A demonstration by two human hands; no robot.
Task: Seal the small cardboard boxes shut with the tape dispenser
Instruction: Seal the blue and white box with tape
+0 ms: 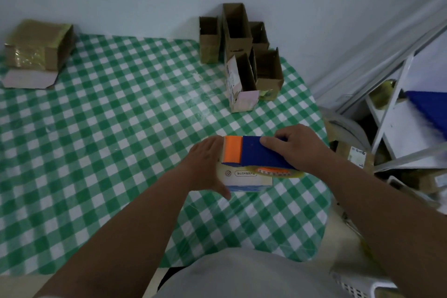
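Your right hand (300,147) grips the tape dispenser (256,152) from above, fingers curled over its blue body, with the forefinger lying along the top and the thumb side hidden behind it. The dispenser has an orange front end pointing to your left and a roll of clear tape (280,173) on an orange core showing under your right palm. It sits on top of a small cardboard box (244,180), which rests on the table near the right side, close to your body. The box is pale with a line of printed characters on the side facing you and a blue strip along its lower edge. Your left hand (208,164) holds the left end of that box, thumb stretched down along the near corner and the fingers wrapped round the far side, out of sight. The table (108,128) is covered in a green and white checked cloth. At the far edge, against the wall, a cluster of open boxes (242,51) stands upright and touching one another, the nearest one white on the outside with a flap folded down. At the far left corner a taped brown box (38,46) lies on its side with a loose flat piece of card (29,78) in front of it. To your right, off the table, stands a white shelf frame (396,109).
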